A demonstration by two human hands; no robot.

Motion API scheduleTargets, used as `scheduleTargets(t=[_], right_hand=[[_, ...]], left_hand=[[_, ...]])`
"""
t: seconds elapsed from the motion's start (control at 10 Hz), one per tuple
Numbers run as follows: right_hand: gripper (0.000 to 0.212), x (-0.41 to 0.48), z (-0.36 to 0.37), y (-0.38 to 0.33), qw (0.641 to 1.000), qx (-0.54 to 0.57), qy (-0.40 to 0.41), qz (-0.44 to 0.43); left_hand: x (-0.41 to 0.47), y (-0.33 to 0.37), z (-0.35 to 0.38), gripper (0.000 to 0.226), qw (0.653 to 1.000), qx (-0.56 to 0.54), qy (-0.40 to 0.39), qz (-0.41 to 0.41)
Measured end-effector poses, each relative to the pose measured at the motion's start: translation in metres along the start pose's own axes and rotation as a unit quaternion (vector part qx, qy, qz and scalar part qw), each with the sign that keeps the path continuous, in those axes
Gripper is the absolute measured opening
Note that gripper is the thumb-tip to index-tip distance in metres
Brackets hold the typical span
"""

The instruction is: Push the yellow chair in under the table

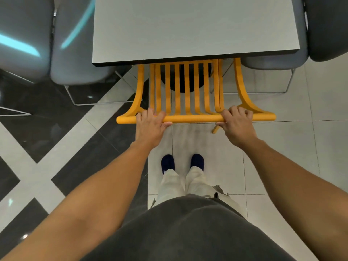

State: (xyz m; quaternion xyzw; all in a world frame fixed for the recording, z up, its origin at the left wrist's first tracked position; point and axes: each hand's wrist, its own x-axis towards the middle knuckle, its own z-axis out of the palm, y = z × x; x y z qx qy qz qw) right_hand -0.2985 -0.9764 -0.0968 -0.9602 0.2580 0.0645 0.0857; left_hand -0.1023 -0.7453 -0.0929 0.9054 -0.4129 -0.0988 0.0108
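The yellow chair (195,118) with a slatted back stands right in front of me. Its seat is hidden beneath the grey table (188,31), and only the backrest, the armrest curves and one rear leg tip show. My left hand (150,125) grips the top rail near its left end. My right hand (236,123) grips the same rail near its right end. Between the slats a dark round table base is visible.
A grey upholstered chair (75,53) with a wire frame stands at the table's left side, another (278,61) at the right. The floor is pale tile with dark diagonal panels on the left. My feet (182,162) stand just behind the yellow chair.
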Motion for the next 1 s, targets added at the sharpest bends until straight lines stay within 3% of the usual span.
scheduleTargets(t=[0.7, 0.9, 1.0], right_hand=[[0.050, -0.005, -0.003, -0.010, 0.998, -0.055, -0.027, 0.010], [0.063, -0.013, -0.005, -0.011, 0.986, -0.087, -0.140, 0.015], [0.069, -0.003, -0.014, -0.013, 0.984, -0.050, -0.167, 0.032]], left_hand=[[-0.003, 0.001, 0.003, 0.046, 1.000, 0.007, -0.005, 0.005], [-0.010, -0.001, -0.002, 0.048, 0.990, -0.030, -0.135, -0.007], [0.002, -0.009, -0.014, 0.061, 0.980, -0.062, -0.188, -0.022]])
